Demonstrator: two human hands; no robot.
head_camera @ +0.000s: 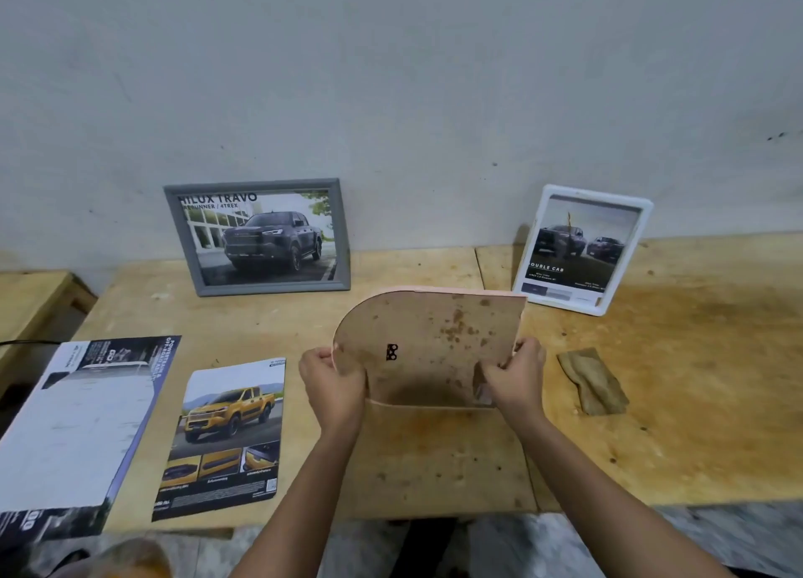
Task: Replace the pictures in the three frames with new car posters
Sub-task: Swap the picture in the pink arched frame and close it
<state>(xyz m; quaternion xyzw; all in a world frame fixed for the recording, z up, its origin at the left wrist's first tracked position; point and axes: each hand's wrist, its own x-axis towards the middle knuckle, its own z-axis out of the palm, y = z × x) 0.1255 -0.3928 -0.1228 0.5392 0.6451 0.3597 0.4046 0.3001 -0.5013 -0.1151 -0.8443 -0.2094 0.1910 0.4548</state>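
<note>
I hold a pink arched frame [428, 338] upright at the table's middle, its stained brown back facing me. My left hand [332, 384] grips its left edge and my right hand [515, 375] grips its lower right edge by the fold-out stand. A grey frame [258, 236] with a dark pickup poster leans on the wall at the back left. A white frame [582, 249] with a double-cab poster leans at the back right. A loose poster of a yellow pickup [226, 436] lies flat to the left of my hands.
A larger brochure [82, 430] lies at the table's left front edge, partly overhanging. A small brown block of wood [593, 382] lies to the right of my right hand. The wooden table [695, 382] ends close to my body; a lower bench [30, 303] stands at far left.
</note>
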